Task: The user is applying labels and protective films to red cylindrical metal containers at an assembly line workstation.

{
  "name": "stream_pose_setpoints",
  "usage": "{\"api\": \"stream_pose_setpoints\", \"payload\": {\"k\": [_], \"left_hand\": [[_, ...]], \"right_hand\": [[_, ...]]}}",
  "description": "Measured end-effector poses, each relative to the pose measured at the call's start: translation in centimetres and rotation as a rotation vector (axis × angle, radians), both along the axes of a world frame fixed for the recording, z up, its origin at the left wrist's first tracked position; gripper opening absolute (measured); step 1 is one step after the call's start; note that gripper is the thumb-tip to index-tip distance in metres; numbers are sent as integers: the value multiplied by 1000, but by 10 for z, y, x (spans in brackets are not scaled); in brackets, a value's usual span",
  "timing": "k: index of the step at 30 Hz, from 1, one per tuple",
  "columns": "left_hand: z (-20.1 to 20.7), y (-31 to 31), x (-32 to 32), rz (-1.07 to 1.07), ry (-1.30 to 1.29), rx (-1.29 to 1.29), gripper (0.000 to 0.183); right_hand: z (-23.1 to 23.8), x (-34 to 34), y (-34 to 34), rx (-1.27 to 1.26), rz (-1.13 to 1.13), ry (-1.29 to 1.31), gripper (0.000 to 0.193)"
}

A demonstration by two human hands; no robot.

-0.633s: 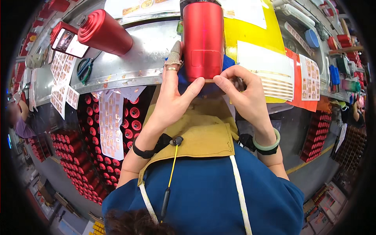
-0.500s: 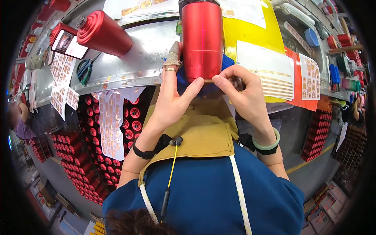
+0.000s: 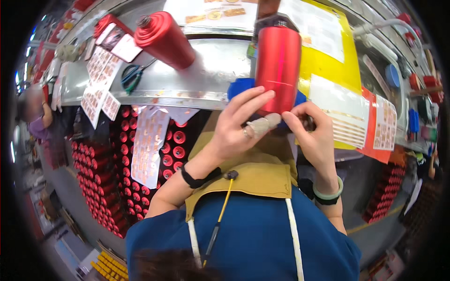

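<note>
A shiny red metal bottle (image 3: 280, 65) lies on a blue cloth (image 3: 240, 88), its far end against a dark holder (image 3: 277, 18). A thin pale line crosses its body. My left hand (image 3: 236, 129) has its fingers stretched out at the bottle's near left side; one finger wears a whitish cover. At the near right edge, my right hand (image 3: 316, 133) is closed in a pinch, with the thumb tip close to the bottle's end. Whatever those fingers hold is too small to make out.
To the left are another red bottle (image 3: 166, 40), a phone (image 3: 119, 42), scissors (image 3: 132, 77) and sticker sheets (image 3: 99, 84). A sheet with gold strips (image 3: 344, 114) lies on the right, over a yellow sheet (image 3: 349, 61). Stacked red bottles (image 3: 96, 196) stand below the bench.
My left hand has gone from alongside the bottle to across its near end, fingers now reaching right. The bottle, bench and both hands appear lower and farther right in the picture.
</note>
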State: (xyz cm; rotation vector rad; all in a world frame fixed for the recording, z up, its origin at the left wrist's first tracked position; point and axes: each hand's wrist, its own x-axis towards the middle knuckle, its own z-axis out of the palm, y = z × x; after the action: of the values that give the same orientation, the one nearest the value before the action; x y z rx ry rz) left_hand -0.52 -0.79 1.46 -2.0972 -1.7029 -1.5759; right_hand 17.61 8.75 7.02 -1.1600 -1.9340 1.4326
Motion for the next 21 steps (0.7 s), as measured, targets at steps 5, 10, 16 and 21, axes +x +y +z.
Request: {"api": "stream_pose_setpoints", "payload": {"k": [5, 10, 16, 21], "left_hand": [[1, 0, -3, 0, 39, -19, 22], [-8, 4, -6, 5, -10, 48, 21], [-2, 5, -2, -9, 26, 56, 22], [-12, 9, 3, -3, -66, 149, 23]], "right_hand": [[0, 1, 1, 71, 35, -7, 17], [-1, -1, 2, 79, 37, 2, 17], [-1, 3, 3, 36, 43, 15, 18], [2, 8, 3, -7, 31, 15, 18]]}}
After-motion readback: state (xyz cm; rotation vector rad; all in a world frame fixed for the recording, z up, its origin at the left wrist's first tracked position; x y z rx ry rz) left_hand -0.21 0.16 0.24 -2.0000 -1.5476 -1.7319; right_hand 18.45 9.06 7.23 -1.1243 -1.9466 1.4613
